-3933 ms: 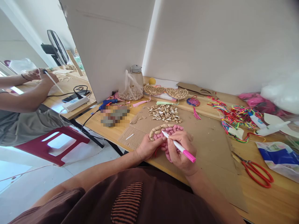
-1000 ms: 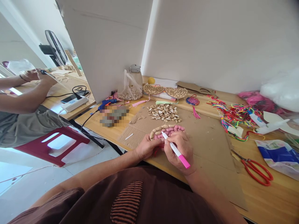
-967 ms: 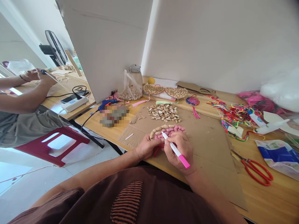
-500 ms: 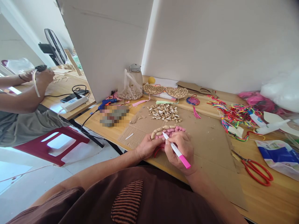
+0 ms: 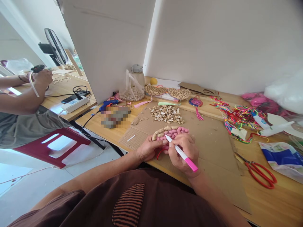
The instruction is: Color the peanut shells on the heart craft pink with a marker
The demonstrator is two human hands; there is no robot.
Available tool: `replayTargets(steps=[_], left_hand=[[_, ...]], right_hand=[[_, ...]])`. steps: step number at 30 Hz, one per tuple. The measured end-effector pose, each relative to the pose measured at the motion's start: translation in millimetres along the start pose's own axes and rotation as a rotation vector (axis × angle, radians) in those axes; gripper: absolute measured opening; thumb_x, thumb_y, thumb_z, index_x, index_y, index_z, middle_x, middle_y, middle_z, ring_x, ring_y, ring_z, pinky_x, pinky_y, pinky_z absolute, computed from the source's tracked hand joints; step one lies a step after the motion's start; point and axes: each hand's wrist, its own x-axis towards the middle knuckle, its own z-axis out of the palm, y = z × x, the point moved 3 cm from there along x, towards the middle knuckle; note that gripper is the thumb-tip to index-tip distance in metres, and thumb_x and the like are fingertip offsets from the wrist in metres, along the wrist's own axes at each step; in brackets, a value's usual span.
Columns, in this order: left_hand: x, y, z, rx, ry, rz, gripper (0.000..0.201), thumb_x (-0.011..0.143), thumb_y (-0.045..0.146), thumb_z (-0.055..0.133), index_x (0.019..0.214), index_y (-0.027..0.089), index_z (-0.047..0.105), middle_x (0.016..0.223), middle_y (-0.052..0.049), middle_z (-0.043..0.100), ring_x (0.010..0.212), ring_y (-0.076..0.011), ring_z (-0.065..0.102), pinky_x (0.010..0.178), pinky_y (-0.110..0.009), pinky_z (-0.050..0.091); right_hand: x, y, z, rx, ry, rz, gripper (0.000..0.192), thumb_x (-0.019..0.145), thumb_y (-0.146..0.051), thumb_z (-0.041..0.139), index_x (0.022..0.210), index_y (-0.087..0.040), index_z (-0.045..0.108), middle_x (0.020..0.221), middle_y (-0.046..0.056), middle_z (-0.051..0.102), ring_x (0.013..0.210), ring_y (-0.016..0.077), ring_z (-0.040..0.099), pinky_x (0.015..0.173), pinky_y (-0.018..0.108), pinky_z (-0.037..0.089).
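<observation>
My left hand (image 5: 151, 147) grips the left side of a peanut-shell piece (image 5: 174, 132), its fingers partly hidden beneath. Much of this piece is coloured pink, while the shells along its upper left edge are plain tan. A white marker with a pink end (image 5: 181, 153) is pinched in my right hand (image 5: 186, 151), its tip at the pink shells. Red cord (image 5: 161, 153) hangs below the piece. Just beyond lies a heap of loose peanut shells (image 5: 165, 114) on the cardboard sheet (image 5: 213, 154).
Red-handled scissors (image 5: 261, 175) and a blue-white packet (image 5: 281, 157) lie at right, near tangled coloured cords (image 5: 243, 116). Finished-looking shell pieces (image 5: 178, 93) and a bagged jar (image 5: 136, 83) stand behind. A blue glue gun (image 5: 109, 104) lies left. Another person's hands (image 5: 44, 77) work at the neighbouring table.
My right hand and the marker have shifted slightly right, and the marker tip sits a little lower on the pink shells. The other person's hands moved slightly left.
</observation>
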Motion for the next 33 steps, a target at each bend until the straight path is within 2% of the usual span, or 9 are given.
replayTargets(steps=[7,13,18,24,29,33], left_hand=[[1.3,-1.7,-0.5,0.048,0.01,0.006,0.037,0.075,0.035,0.088,0.102,0.012,0.075,0.088,-0.012,0.079,0.077,-0.0234,0.075,0.076,-0.034,0.06],[1.9,-3.9,0.2,0.047,0.033,-0.011,0.047,0.074,0.039,0.089,0.11,0.013,0.074,0.088,-0.013,0.078,0.086,-0.0287,0.076,0.077,-0.037,0.059],[0.5,-3.9,1.7,0.041,0.046,-0.03,0.049,0.071,0.039,0.091,0.109,0.013,0.074,0.085,-0.012,0.077,0.084,-0.0286,0.075,0.076,-0.037,0.06],[-0.2,-0.9,6.0,0.071,0.049,0.013,0.048,0.072,0.037,0.09,0.109,0.012,0.074,0.096,-0.013,0.078,0.091,-0.028,0.075,0.083,-0.038,0.059],[0.6,-0.4,5.9,0.073,0.06,0.026,0.043,0.074,0.039,0.088,0.105,0.012,0.075,0.088,-0.011,0.077,0.084,-0.0257,0.074,0.078,-0.035,0.058],[0.1,-1.7,4.5,0.081,0.07,0.022,0.045,0.072,0.039,0.089,0.105,0.012,0.075,0.083,-0.01,0.077,0.079,-0.0251,0.074,0.078,-0.036,0.059]], right_hand=[[1.2,-1.4,-0.4,0.026,0.021,0.008,0.019,0.08,-0.009,0.067,0.088,-0.023,0.057,0.084,0.002,0.064,0.08,0.0192,0.065,0.09,0.045,0.054],[0.5,-1.0,0.2,0.016,0.008,0.009,0.02,0.081,-0.009,0.068,0.09,-0.024,0.058,0.083,0.002,0.065,0.082,0.0207,0.066,0.091,0.046,0.055],[-0.8,-0.1,0.5,0.018,0.002,0.028,0.019,0.082,-0.01,0.068,0.092,-0.024,0.059,0.088,0.003,0.067,0.084,0.0212,0.067,0.091,0.047,0.055],[-1.7,-0.1,0.9,0.012,-0.022,0.028,0.02,0.08,-0.009,0.069,0.089,-0.023,0.058,0.089,0.004,0.068,0.086,0.0215,0.067,0.093,0.048,0.053],[-1.5,-1.4,-0.3,-0.009,-0.003,0.01,0.022,0.079,-0.008,0.068,0.087,-0.023,0.055,0.084,0.003,0.065,0.082,0.0206,0.065,0.088,0.045,0.054],[0.0,-1.4,0.0,0.01,-0.016,0.016,0.02,0.081,-0.01,0.068,0.09,-0.024,0.057,0.087,0.003,0.067,0.084,0.0208,0.066,0.092,0.046,0.054]])
